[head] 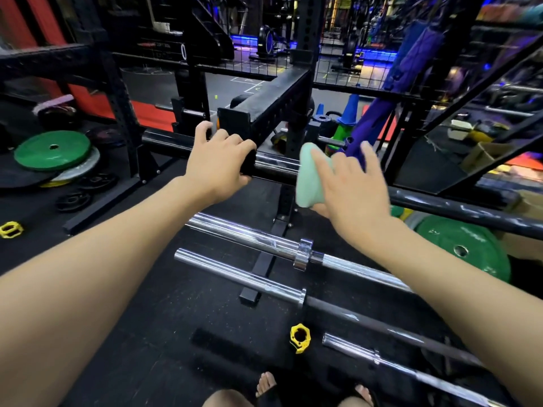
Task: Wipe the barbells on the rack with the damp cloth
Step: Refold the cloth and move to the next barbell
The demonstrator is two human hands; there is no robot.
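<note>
- The top bar [276, 165] lies across the rack [273, 101] at about waist height, its chrome sleeve showing between the two hands and its dark shaft running off to the right.
- The left hand [217, 165] curls over the bar beside the rack's upright bracket, fingers on top and thumb beneath, steadying it.
- The right hand [349, 183] presses a pale green cloth [311, 177] against the bar, with the fingers spread fairly straight over the cloth; the thumb seems to be under it, but I cannot tell for sure.
- Handling, as I judge it: the bar is steel, heavy and rigid, so it will hardly shift under wiping; the polished sleeve is slick and may spin, which is why a holding hand helps.
- The cloth is soft, light and limp; wrapped round the bar and slid along, it should cover more than a flat press.
- Two more bars [252, 236] [241, 274] sit lower down, chrome ends toward the left, with a further one [352, 346] near the floor.
- A yellow collar [299, 337] lies on the floor [176, 304]; green plates [53, 149] lie at left.
- Writing: none readable; a pale mark on the dark machine behind is too blurred to make out.
</note>
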